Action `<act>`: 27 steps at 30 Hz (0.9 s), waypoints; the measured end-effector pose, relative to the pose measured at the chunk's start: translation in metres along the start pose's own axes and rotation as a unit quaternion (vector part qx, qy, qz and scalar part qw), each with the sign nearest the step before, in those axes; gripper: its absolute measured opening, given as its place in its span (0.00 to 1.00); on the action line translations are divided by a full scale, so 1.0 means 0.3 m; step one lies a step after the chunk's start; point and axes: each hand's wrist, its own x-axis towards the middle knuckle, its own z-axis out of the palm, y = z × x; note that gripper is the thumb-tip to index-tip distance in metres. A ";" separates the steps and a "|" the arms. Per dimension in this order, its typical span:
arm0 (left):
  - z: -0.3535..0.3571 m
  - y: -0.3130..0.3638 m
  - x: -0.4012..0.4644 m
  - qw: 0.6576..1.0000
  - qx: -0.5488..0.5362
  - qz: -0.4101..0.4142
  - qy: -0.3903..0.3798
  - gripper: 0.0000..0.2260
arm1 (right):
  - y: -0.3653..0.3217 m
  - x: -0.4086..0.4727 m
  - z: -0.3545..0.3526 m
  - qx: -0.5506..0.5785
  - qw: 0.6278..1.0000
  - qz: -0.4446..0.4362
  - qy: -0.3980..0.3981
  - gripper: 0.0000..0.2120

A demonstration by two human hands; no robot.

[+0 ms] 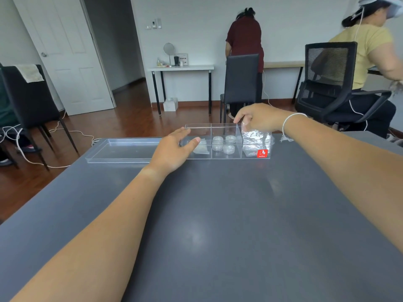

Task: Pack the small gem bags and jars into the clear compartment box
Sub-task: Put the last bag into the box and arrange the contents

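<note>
The clear compartment box (pixel 225 157) stands at the far edge of the grey table (pixel 218 225). It has three sections. A small gem bag (pixel 201 147) lies in the left one. Several round clear jars (pixel 229 147) fill the middle one. A bunch of clear gem bags (pixel 255 140) sticks up out of the right one. My right hand (pixel 261 117) hovers over that section, fingers pinched on the top of the bags. My left hand (pixel 172 151) grips the box's left end, thumb on the front wall and fingers over the back.
The box's clear lid (pixel 122 151) lies flat to the left of the box. A red sticker (pixel 262 153) marks the box's front right corner. Past the table edge stand black chairs (pixel 239 79), with two people at desks and cables on the wooden floor (pixel 72 132).
</note>
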 end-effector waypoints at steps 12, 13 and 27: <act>-0.004 0.003 -0.005 1.000 -0.004 -0.002 -0.003 0.25 | 0.064 -0.036 0.014 -0.035 0.991 0.022 0.125 0.11; -0.004 0.004 -0.005 1.000 -0.004 -0.001 -0.003 0.25 | 0.066 -0.042 0.019 -0.031 0.991 0.025 0.131 0.10; -0.099 -0.019 -0.034 0.999 0.003 -0.006 0.041 0.23 | -0.159 -0.130 0.117 0.085 0.969 -0.086 0.216 0.07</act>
